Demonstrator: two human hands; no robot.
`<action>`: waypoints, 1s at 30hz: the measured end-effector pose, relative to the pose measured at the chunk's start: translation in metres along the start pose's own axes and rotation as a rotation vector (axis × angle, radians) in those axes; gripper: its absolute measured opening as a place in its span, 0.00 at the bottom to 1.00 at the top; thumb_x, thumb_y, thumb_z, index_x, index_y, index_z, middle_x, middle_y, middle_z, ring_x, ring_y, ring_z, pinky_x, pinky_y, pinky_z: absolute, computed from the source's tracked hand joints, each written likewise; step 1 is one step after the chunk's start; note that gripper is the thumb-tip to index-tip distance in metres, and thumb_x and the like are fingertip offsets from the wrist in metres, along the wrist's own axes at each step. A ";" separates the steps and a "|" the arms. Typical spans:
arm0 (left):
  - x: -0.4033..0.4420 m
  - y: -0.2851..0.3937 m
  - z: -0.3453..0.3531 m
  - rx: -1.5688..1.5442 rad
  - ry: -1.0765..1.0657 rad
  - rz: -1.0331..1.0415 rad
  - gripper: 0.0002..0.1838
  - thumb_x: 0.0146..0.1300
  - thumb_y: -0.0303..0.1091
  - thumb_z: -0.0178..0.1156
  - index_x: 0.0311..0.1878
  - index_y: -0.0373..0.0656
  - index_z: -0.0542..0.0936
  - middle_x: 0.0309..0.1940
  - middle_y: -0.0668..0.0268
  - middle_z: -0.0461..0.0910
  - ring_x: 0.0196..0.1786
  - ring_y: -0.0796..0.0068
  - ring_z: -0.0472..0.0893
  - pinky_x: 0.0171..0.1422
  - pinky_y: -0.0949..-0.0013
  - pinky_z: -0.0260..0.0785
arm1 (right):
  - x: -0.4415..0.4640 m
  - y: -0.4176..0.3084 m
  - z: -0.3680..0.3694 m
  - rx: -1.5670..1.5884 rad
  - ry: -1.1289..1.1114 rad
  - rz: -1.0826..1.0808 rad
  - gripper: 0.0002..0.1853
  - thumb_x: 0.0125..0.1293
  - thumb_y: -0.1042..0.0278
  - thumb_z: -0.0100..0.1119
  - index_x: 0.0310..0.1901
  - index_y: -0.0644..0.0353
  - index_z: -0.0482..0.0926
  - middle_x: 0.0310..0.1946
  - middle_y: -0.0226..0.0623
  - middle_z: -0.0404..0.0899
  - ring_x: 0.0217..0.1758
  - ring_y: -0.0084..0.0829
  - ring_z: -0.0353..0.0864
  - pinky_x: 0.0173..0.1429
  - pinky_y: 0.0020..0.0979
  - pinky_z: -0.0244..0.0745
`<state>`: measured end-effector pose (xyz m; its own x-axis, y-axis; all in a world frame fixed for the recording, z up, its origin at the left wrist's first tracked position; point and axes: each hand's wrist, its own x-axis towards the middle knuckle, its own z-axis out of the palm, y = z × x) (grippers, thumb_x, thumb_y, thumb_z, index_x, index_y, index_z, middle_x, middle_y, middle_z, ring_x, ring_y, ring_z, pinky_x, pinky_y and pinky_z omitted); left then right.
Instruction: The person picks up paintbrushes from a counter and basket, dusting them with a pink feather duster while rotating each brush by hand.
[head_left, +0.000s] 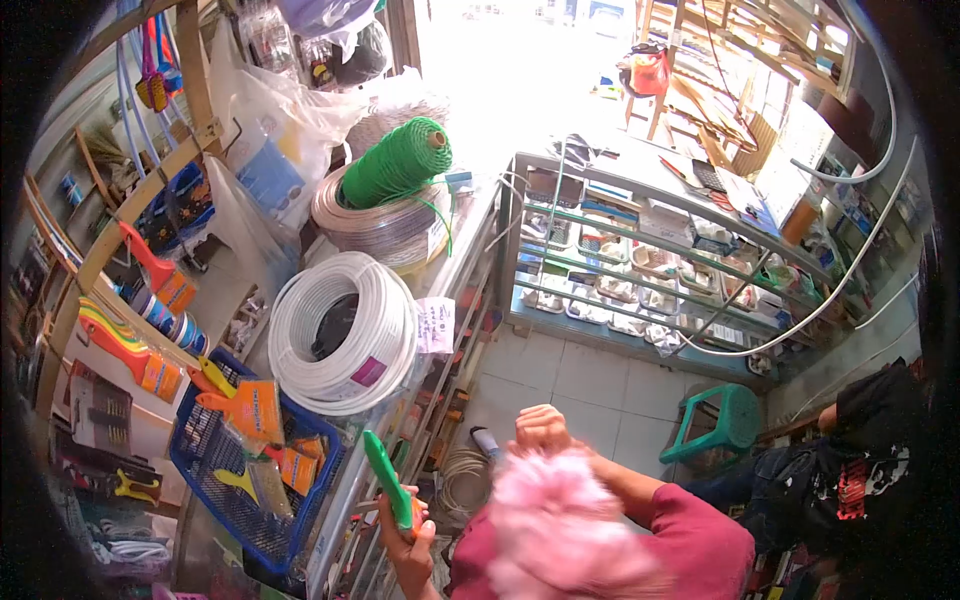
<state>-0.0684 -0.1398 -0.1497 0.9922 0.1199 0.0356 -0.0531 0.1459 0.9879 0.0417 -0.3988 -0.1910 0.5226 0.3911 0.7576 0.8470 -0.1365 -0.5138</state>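
Observation:
My left hand (pixel 408 545) is wrapped round the lower end of a paintbrush (pixel 382 470), its green handle pointing up and a bit of orange showing at the fingers. My right hand (pixel 542 428) is a closed fist in front of my chest. Just below that fist is a fluffy pink duster (pixel 560 510), blurred by motion; its grip is hidden. Left of my left hand, a blue plastic basket (pixel 225 500) on the glass counter holds several paintbrushes with orange labels (pixel 255 412).
A coil of white cable (pixel 285 345) lies on the counter, with a clear hose coil (pixel 370 225) and a green twine spool (pixel 390 165) behind it. Ahead stands a glass display case (pixel 640 255). A green stool (pixel 715 425) and another person (pixel 840 470) are at right.

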 end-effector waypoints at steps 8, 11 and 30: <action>-0.011 -0.011 -0.006 0.037 0.069 0.036 0.36 0.48 0.26 0.59 0.64 0.36 0.61 0.48 0.63 0.69 0.45 0.75 0.71 0.52 0.72 0.65 | 0.003 0.023 -0.015 -0.129 -0.078 0.169 0.09 0.46 0.67 0.64 0.19 0.54 0.71 0.14 0.32 0.69 0.18 0.36 0.71 0.25 0.34 0.67; -0.014 -0.011 -0.006 0.039 0.077 0.054 0.35 0.49 0.27 0.60 0.63 0.35 0.62 0.47 0.62 0.70 0.46 0.74 0.71 0.52 0.72 0.65 | 0.012 0.022 -0.029 -0.308 -0.290 0.140 0.10 0.45 0.67 0.64 0.18 0.54 0.71 0.13 0.32 0.69 0.17 0.37 0.71 0.23 0.36 0.66; -0.001 -0.009 0.005 0.043 0.068 0.098 0.32 0.51 0.28 0.61 0.61 0.36 0.65 0.48 0.63 0.71 0.42 0.75 0.71 0.52 0.73 0.62 | 0.010 0.058 -0.048 -0.462 -0.172 0.302 0.05 0.37 0.69 0.60 0.18 0.50 0.73 0.14 0.29 0.71 0.18 0.35 0.72 0.24 0.34 0.66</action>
<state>-0.0687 -0.1466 -0.1581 0.9723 0.1983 0.1235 -0.1432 0.0882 0.9858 0.1007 -0.4462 -0.1942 0.7575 0.4100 0.5080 0.6373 -0.6333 -0.4391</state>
